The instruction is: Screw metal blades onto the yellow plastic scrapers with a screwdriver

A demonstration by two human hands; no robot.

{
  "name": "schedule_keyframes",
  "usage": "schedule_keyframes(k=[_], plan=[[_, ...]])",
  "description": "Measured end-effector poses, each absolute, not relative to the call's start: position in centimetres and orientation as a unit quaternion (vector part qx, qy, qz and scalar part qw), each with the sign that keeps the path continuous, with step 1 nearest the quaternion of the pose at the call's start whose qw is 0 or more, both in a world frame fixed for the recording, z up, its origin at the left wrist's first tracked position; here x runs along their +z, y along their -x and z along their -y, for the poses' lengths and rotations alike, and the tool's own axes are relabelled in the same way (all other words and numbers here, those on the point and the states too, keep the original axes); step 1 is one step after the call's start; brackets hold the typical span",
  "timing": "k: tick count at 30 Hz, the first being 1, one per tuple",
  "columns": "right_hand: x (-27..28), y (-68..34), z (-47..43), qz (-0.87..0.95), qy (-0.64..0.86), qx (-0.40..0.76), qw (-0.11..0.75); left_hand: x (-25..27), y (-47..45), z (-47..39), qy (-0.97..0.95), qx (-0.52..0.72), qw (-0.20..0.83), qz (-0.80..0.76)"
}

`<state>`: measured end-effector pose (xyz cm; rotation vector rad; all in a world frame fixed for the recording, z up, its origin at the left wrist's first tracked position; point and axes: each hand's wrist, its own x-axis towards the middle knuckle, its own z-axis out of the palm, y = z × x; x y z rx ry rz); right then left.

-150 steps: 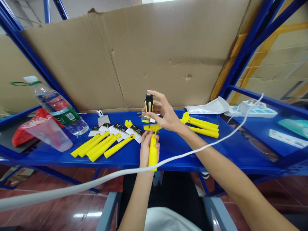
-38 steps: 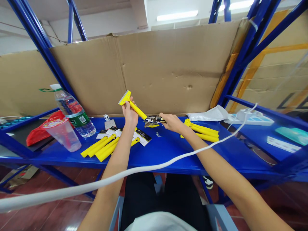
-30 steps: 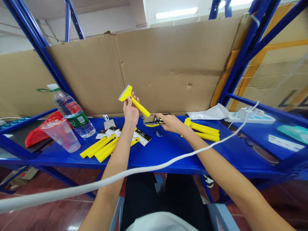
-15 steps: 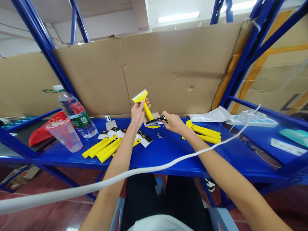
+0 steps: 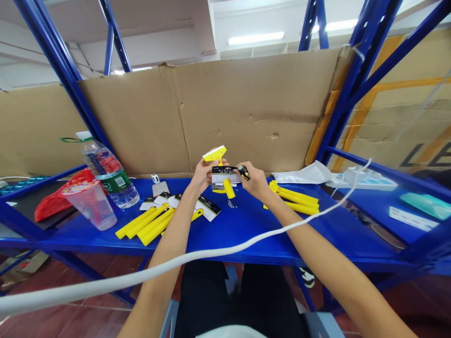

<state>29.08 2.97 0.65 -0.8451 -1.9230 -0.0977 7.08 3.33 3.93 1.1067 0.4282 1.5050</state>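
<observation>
My left hand (image 5: 203, 173) is closed around a yellow scraper (image 5: 215, 153), its wide head up and its handle slanting down to the right. A black-and-white printed card (image 5: 219, 176) lies across the handle, whose lower end shows below it; whether the handle passes through the card I cannot tell. My right hand (image 5: 254, 180) is closed on a screwdriver (image 5: 243, 172) with a black and yellow grip, by the card's right edge. Small screws (image 5: 230, 204) lie on the blue table (image 5: 243, 230) below. To the left are yellow handles (image 5: 155, 226) and more printed cards (image 5: 208, 206).
More yellow scrapers (image 5: 298, 199) lie right of my right hand. A tilted water bottle (image 5: 112, 176) and a plastic cup (image 5: 89, 204) stand left. A white cable (image 5: 211, 253) crosses in front of my arms. A cardboard wall (image 5: 243, 108) closes the back.
The card has moved from the bottom of the scraper handle up along it, towards the head, and now faces me. The scraper has shifted slightly right and down in view.
</observation>
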Motion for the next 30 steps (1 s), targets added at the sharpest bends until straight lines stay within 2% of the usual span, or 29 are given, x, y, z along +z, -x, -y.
schedule_keyframes(k=[12,16,20,24,27,30], plan=[[1.0,-29.1,-3.2,0.722,0.391,-0.054,0.567,2.7,-7.5,-3.9,-0.526,0.546,0.593,-0.272],[1.7,-28.9,-2.8,0.669,0.397,-0.027,0.627,2.4,-7.4,-4.3,-0.517,0.518,0.619,-0.285],[2.3,-28.6,-2.4,0.614,0.413,0.039,0.671,2.2,-7.5,-4.6,-0.498,0.509,0.643,-0.282],[2.6,-28.6,-2.8,0.587,0.415,0.167,0.675,2.1,-7.9,-4.9,-0.476,0.531,0.646,-0.272],[2.5,-28.6,-2.9,0.596,0.406,0.264,0.64,2.2,-8.1,-5.0,-0.465,0.558,0.634,-0.264],[2.3,-28.4,-2.6,0.636,0.368,0.369,0.569,2.5,-7.9,-5.1,-0.459,0.597,0.608,-0.251]])
